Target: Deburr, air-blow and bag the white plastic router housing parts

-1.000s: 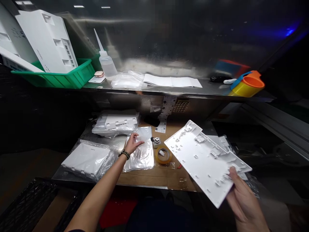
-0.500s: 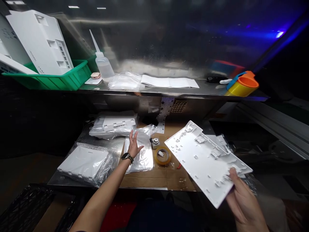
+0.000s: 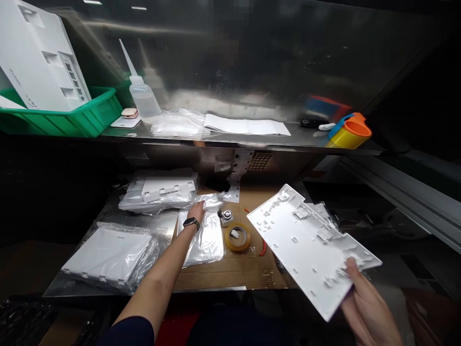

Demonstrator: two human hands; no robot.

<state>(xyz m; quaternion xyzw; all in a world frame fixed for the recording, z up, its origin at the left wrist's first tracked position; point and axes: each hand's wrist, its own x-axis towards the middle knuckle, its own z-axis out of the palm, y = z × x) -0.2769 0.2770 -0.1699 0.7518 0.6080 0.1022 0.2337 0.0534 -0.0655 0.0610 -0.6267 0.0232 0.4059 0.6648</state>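
Note:
My right hand point(image 3: 367, 307) grips a flat white plastic panel point(image 3: 309, 245) by its near corner and holds it tilted above the right end of the bench, ribbed inner side up. My left hand point(image 3: 197, 211) reaches to the far end of a stack of clear plastic bags point(image 3: 205, 238) on the cardboard mat; its fingers close on the top bag's upper edge. A dark watch sits on that wrist. A roll of clear tape point(image 3: 237, 237) and a small metal tool point(image 3: 225, 216) lie just right of the bags.
Bagged white panels lie at the front left point(image 3: 108, 252) and further back point(image 3: 158, 194). The steel shelf point(image 3: 230, 139) above holds a green bin point(image 3: 72, 120) with white housings, a squeeze bottle point(image 3: 142, 93), papers point(image 3: 245, 127) and stacked coloured cups point(image 3: 347, 132).
My left hand lifted off the bags with fingers spread, then reached further back and closed on the top bag's far edge. The panel in my right hand barely shifted. The view tilted down slightly.

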